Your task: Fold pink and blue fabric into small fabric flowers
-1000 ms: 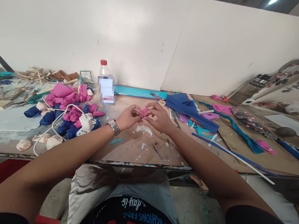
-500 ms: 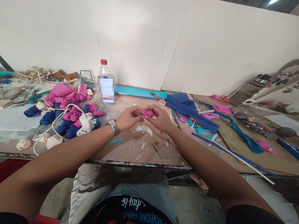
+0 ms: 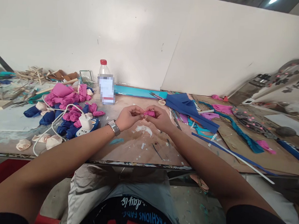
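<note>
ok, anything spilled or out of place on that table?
Yes: a streaky white smear on the brown tabletop, nearer the camera than the crumpled pink piece in hand. Possibly spilled glue or paint; can't tell if it's dry. Also a white power plug beside crumpled pink and blue pieces: odd company.

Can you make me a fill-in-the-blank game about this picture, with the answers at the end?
1. The color of the crumpled piece between the left hand and the right hand is ____.
2. The watch is on the person's ____ wrist.
3. The color of the cap on the bottle is ____.

Missing words: pink; left; red.
</note>
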The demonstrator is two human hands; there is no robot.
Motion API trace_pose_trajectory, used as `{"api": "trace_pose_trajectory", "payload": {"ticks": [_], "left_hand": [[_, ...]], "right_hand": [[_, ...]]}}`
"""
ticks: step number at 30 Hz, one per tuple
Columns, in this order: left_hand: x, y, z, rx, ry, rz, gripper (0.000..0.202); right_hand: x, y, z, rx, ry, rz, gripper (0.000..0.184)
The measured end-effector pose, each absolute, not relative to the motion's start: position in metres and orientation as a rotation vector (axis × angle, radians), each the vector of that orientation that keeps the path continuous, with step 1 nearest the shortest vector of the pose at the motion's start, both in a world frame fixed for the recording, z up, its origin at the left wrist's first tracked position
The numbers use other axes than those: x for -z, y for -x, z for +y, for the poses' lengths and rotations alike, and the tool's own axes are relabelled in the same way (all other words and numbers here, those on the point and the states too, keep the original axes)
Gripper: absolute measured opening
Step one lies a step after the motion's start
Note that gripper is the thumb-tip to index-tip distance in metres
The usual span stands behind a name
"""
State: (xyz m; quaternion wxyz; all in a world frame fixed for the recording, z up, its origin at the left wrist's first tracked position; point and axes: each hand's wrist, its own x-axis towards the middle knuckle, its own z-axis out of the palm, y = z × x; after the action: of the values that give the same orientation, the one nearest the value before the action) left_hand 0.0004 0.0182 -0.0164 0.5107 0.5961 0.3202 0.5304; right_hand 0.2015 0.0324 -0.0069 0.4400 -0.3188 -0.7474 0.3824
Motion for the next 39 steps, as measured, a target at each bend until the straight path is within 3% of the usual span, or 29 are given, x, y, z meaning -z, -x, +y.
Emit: {"api": "trace_pose_trajectory", "payload": {"ticks": [6, 16, 26, 35, 39], "left_hand": [[0.013, 0.0, 0.016, -1.236, -1.358, 0.777, 0.041], [0.009, 0.002, 0.014, -1.245, -1.421, 0.734, 0.039], [0.011, 0.001, 0.014, -1.219, -1.559, 0.807, 0.042], [0.01, 0.002, 0.014, -1.297, -1.608, 0.802, 0.043], [0.008, 0.001, 0.013, -1.284, -1.589, 0.773, 0.044]], "right_hand": [[0.006, -0.202, 0.032, -0.867, 0.785, -1.874, 0.024], [0.002, -0.197, 0.026, -1.074, 0.733, -1.764, 0.027], [-0.003, -0.197, 0.025, -1.129, 0.736, -1.71, 0.025], [-0.005, -0.195, 0.024, -1.138, 0.755, -1.682, 0.039], [-0.008, -0.195, 0.023, -1.183, 0.722, -1.652, 0.034]]}}
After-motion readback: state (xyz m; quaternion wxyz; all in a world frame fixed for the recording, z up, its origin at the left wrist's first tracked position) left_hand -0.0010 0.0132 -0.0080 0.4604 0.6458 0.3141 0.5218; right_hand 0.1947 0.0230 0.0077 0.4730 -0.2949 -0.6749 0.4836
